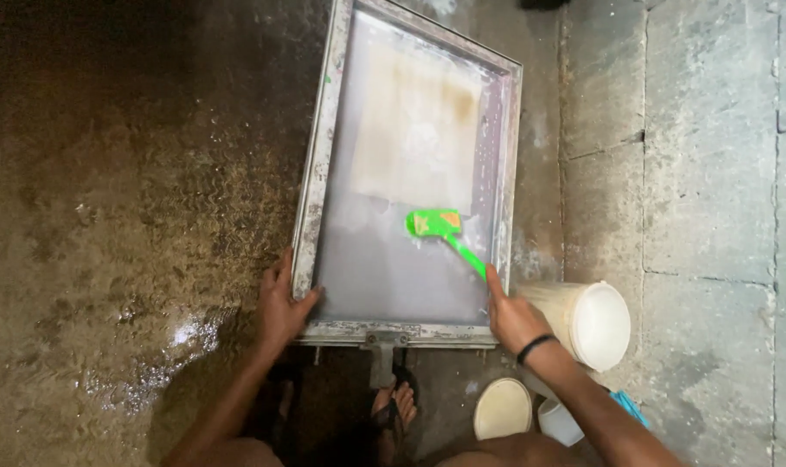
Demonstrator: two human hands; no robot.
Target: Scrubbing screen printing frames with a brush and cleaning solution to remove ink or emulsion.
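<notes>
Scrubbing a framed mesh screen (384, 259): right hand (514, 318) grips green brush (440, 229), left hand (282, 307) clasps the near-left frame corner; the far stained patch looks next.

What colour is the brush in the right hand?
Bright green brush, with an orange patch on its head; right hand holds its handle. Head view.

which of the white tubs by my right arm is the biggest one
The white bucket standing just right of your right hand, beside the frame's corner. The other two sit lower, nearer your body, and look smaller.
</notes>
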